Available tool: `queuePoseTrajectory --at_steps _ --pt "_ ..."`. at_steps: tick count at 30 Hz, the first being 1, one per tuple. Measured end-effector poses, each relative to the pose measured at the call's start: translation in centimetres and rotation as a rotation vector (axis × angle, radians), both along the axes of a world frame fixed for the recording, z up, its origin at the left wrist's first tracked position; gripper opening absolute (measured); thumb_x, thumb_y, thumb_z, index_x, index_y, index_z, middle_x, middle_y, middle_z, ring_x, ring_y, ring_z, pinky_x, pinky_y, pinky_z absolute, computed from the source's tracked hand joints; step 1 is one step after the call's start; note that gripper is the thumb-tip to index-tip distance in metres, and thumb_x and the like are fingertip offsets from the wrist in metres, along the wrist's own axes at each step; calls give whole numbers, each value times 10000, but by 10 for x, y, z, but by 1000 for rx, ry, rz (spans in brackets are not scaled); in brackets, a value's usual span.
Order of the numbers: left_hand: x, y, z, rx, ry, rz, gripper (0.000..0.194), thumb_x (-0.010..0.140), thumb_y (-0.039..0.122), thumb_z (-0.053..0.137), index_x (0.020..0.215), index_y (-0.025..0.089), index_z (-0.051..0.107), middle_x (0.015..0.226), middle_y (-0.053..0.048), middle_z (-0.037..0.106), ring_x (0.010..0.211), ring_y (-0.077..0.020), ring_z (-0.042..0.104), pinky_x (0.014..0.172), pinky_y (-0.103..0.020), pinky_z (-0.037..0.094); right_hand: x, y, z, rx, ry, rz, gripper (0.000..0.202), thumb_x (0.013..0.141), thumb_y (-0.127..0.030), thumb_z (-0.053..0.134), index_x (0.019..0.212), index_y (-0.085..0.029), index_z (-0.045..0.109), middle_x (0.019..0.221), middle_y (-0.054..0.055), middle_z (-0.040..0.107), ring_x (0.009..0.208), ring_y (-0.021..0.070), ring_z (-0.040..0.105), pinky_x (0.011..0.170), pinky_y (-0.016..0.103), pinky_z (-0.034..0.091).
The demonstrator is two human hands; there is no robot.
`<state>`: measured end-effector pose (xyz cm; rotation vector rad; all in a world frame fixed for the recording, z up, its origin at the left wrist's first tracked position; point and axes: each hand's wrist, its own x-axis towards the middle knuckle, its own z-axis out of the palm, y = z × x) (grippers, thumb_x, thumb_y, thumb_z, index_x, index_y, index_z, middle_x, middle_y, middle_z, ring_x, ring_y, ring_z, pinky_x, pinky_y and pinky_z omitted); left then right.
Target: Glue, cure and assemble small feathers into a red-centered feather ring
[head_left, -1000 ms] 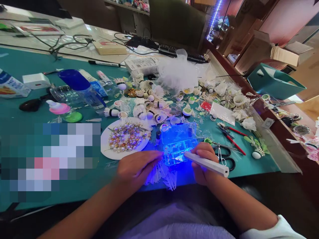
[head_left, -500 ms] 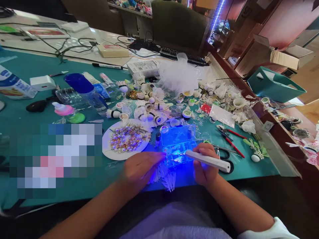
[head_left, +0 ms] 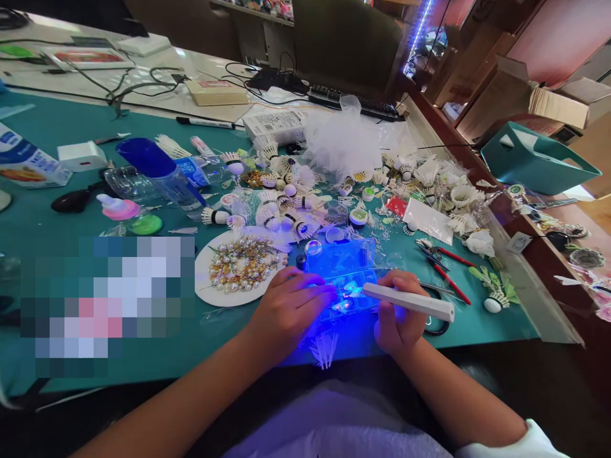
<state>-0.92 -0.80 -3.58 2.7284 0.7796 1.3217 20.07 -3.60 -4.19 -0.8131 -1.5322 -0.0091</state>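
Note:
My right hand point(head_left: 402, 312) is closed round a white UV lamp pen point(head_left: 408, 301), tilted with its end towards the left. Blue-violet light falls over a clear compartment box point(head_left: 340, 256) standing with its lid raised. My left hand point(head_left: 289, 310) reaches over the box's left side, fingers bent and pressed together; whatever lies between the fingertips is too small and glaring to make out. A small pale piece point(head_left: 352, 294) shows in the glare by the pen's end. Loose white feather pieces point(head_left: 324, 350) lie at the table edge below the box.
Left of the box sits a white plate point(head_left: 206, 286) of pearl sprigs. Behind are several shuttlecocks point(head_left: 232, 163), white tulle point(head_left: 342, 141) and a blue-capped bottle point(head_left: 147, 159). Red-handled pliers point(head_left: 451, 283) and black scissors point(head_left: 436, 327) lie to the right, a green basket point(head_left: 534, 168) beyond.
My left hand has shifted right and its fingers now reach further over the box. The lamp pen and my right hand have moved slightly right; the view has turned a little.

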Motion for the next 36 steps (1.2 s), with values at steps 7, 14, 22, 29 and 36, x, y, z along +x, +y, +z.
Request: queuePoseTrajectory --at_steps 7,14,22,29,36 --pt "-1 -1 7 -27 21 -3 133 994 126 571 1028 189 683 955 -21 832 960 -244 756 898 -417 460 0 0 0 -7 -15 -2 331 947 -213 562 1278 -208 576 890 48 611 782 216 607 644 392 530" --pt "-7 -2 11 -46 -50 -17 158 959 127 645 1103 186 670 986 -52 825 934 -211 761 917 -391 508 2 1 0 -7 -29 4 330 957 -220 558 1286 -216 575 888 50 610 786 220 608 638 391 526" --pt "-35 1 7 -78 -40 -42 107 915 123 594 952 189 670 713 -23 718 614 -155 650 591 -273 506 3 0 0 -1 -40 25 340 938 -210 578 1278 -206 594 886 56 623 790 230 604 634 403 524" --pt "-35 5 -7 -141 89 -99 199 900 158 549 737 205 653 563 17 560 497 -147 478 484 -319 340 4 -1 1 -26 -56 30 334 932 -218 590 1265 -201 602 881 54 632 787 228 601 652 403 519" --pt "-36 3 -9 -137 161 -86 183 872 159 540 744 210 660 569 19 561 508 -149 475 499 -319 342 4 -1 1 -33 -71 15 320 935 -244 586 1254 -219 597 867 50 624 769 232 600 654 420 523"
